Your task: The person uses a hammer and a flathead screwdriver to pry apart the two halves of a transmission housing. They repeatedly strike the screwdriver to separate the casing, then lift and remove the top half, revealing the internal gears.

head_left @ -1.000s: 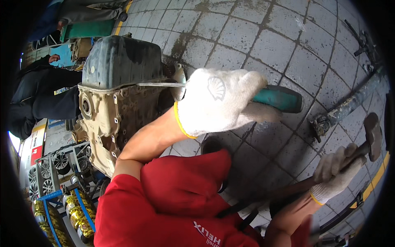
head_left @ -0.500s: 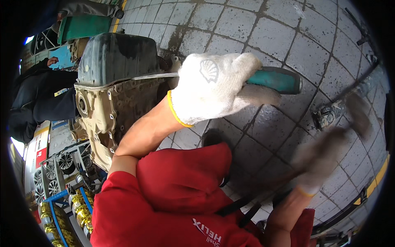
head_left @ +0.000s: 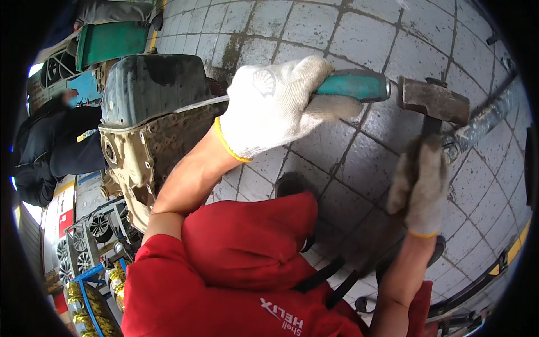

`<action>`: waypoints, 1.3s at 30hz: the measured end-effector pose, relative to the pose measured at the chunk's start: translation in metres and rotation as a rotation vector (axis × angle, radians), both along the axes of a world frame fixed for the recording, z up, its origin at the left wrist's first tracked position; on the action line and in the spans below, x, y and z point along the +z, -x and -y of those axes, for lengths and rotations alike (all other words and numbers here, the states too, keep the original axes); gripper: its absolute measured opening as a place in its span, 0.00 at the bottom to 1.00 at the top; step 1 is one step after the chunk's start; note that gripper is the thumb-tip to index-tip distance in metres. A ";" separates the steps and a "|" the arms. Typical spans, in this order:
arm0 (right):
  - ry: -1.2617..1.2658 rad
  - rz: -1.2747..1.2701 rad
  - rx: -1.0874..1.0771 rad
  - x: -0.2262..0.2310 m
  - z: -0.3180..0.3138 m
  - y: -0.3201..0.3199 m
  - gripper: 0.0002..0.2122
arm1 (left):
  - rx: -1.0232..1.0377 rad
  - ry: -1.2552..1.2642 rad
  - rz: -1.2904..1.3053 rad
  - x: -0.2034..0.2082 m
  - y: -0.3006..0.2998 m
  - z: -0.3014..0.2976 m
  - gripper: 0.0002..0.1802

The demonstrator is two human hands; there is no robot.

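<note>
Two gloved hands at work. Our left hand [head_left: 275, 106] grips the teal handle of a screwdriver [head_left: 351, 86], its blade wedged at the seam under the black oil pan [head_left: 151, 84] of the engine block [head_left: 146, 151]. Our right hand [head_left: 420, 188] clasps a hammer [head_left: 433, 101], its head touching the handle's end, above the tiled floor [head_left: 337, 28].

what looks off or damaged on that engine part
The engine block lies tipped on the tiled floor, its dark oil pan grimy. A screwdriver in the left hand is wedged into the pan seam, and the hammer in the right hand meets its handle end.
</note>
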State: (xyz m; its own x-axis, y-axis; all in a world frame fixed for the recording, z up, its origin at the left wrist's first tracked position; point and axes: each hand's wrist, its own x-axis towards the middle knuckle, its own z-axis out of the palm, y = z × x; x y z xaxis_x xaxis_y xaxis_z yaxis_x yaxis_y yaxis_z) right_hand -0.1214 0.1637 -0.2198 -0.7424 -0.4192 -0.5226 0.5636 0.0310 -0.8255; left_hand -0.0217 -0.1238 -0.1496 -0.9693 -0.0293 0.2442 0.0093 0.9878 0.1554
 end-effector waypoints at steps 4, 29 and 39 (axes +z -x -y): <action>0.081 0.098 -0.233 -0.009 -0.024 0.033 0.24 | -0.043 0.104 -0.034 -0.020 -0.005 0.004 0.29; 0.226 0.143 -0.274 -0.041 -0.033 0.005 0.22 | -0.021 0.077 0.303 -0.018 -0.026 -0.008 0.32; 0.861 0.437 -0.065 -0.084 -0.083 -0.011 0.24 | -0.055 0.042 0.203 -0.005 -0.027 -0.010 0.34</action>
State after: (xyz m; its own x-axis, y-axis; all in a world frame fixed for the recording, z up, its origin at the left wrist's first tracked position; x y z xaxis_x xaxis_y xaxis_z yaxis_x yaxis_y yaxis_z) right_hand -0.1099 0.2469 -0.3034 -0.5907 -0.7525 -0.2912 0.8055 -0.5285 -0.2683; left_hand 0.0054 -0.1136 -0.1548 -0.9986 0.0315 0.0434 0.0365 0.9923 0.1187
